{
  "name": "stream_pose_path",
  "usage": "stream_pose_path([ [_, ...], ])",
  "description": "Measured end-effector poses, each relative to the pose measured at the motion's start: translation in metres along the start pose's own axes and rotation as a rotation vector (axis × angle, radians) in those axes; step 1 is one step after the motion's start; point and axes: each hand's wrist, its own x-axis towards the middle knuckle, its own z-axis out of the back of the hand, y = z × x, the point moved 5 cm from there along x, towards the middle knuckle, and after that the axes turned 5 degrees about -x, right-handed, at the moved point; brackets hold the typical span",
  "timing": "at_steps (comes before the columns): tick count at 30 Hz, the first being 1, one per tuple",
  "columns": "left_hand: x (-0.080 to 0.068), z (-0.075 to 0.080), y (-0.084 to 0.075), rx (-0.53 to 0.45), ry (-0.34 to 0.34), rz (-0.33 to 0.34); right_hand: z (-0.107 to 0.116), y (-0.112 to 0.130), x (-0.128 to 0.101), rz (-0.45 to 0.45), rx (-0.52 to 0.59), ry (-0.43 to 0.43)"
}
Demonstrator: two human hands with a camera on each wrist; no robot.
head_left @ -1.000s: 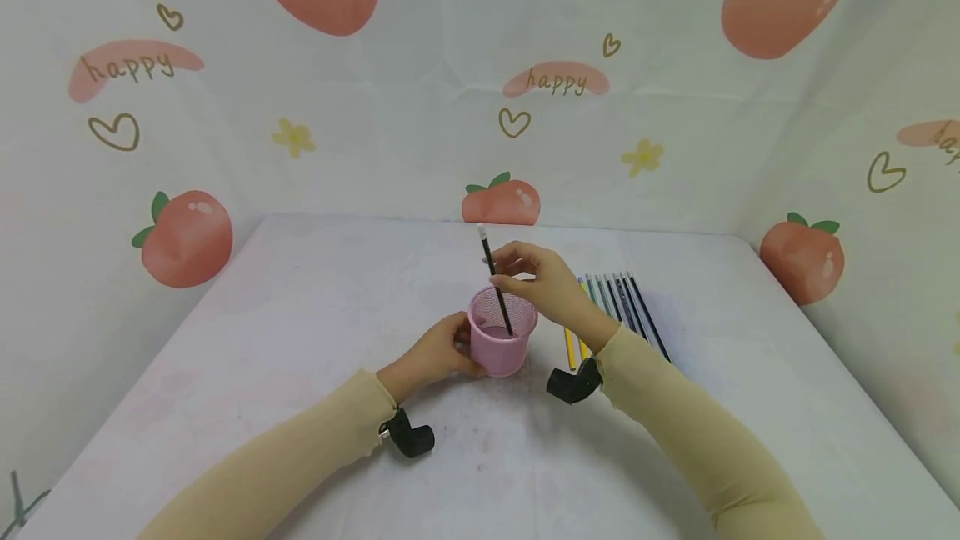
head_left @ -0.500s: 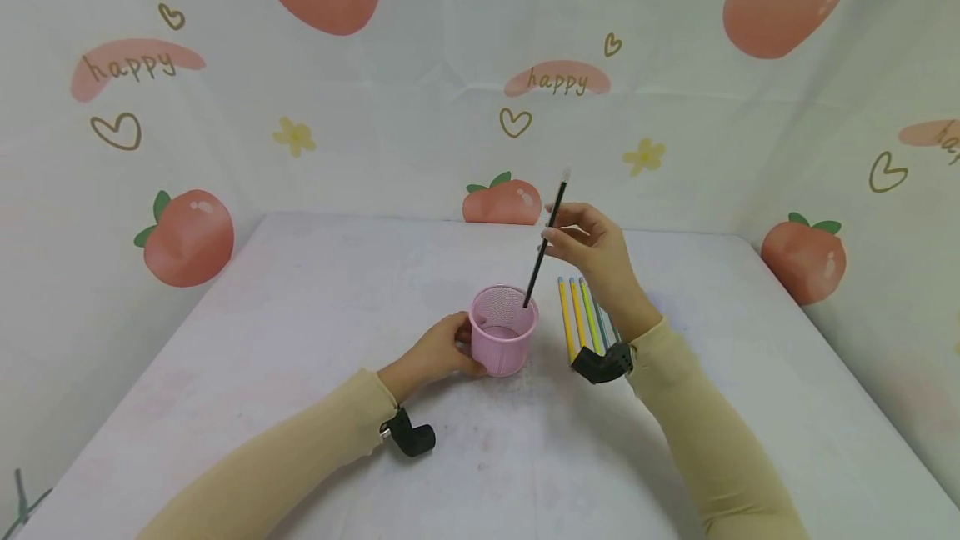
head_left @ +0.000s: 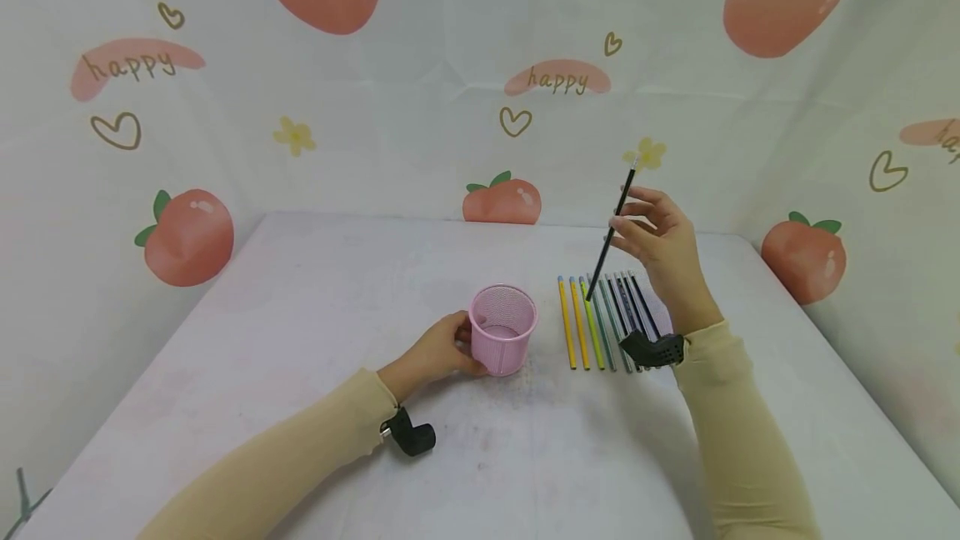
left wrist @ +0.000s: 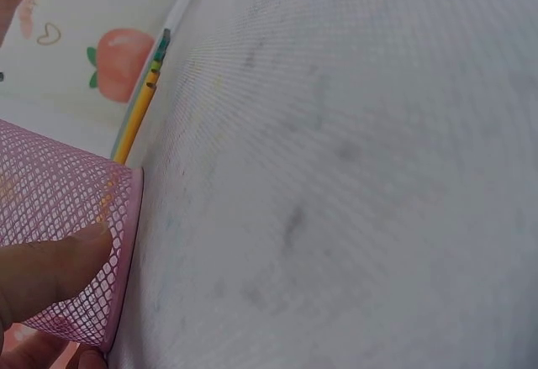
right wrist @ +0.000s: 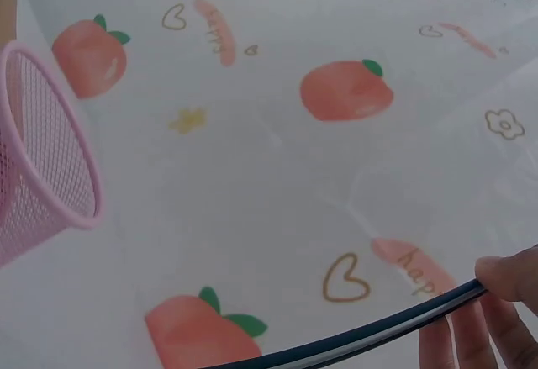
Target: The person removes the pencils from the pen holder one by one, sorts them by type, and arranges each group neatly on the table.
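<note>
A pink mesh pen holder [head_left: 501,352] stands upright on the white table, with no pencil inside it. My left hand [head_left: 435,350] grips its left side; in the left wrist view the thumb [left wrist: 59,268] lies across the mesh. Above the table to the right, my right hand [head_left: 663,248] pinches a black pencil [head_left: 611,236] between thumb and fingertips. The pencil is tilted, white end up, its lower end overlapping a row of pencils [head_left: 580,323] in the head view. In the right wrist view the same dark pencil [right wrist: 361,340] runs out from the fingertips.
Yellow, green and dark pencils lie side by side right of the holder, some partly hidden behind the right wrist's black camera [head_left: 652,350]. Another black camera [head_left: 411,436] sits on the left wrist. A white cloth [head_left: 397,157] printed with peaches hangs behind the table.
My right hand has lifted the black pencil out of the pen holder and carried it right, over the row of pencils. The left hand has stayed on the holder.
</note>
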Motion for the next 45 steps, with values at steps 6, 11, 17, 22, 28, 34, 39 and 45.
stream_pose_path([
  [6, 0.001, 0.001, 0.0, -0.003, -0.006, -0.001, 0.019, -0.007, 0.0, -0.044, -0.096, 0.002],
  [11, 0.001, 0.001, 0.001, 0.003, -0.004, 0.003, 0.035, -0.017, 0.003, -0.097, -0.17, -0.004],
  [17, 0.002, 0.001, 0.001, 0.009, 0.0, -0.001, 0.057, -0.03, 0.004, -0.182, -0.31, -0.009],
  [22, 0.002, 0.0, 0.001, 0.011, 0.001, -0.001, 0.076, -0.038, 0.004, -0.249, -0.499, -0.005],
  [28, 0.001, 0.0, 0.0, 0.0, 0.014, -0.011, 0.096, -0.051, 0.003, -0.371, -0.646, 0.018],
  [34, 0.0, 0.0, -0.001, 0.006, 0.009, 0.004, 0.11, -0.069, -0.001, -0.48, -0.705, 0.075],
  [39, 0.0, 0.0, -0.001, 0.012, 0.004, 0.017, 0.117, -0.081, -0.007, -0.533, -0.769, 0.121],
  [45, 0.0, 0.0, -0.001, 0.01, 0.002, 0.014, 0.125, -0.092, -0.011, -0.591, -0.826, 0.131],
])
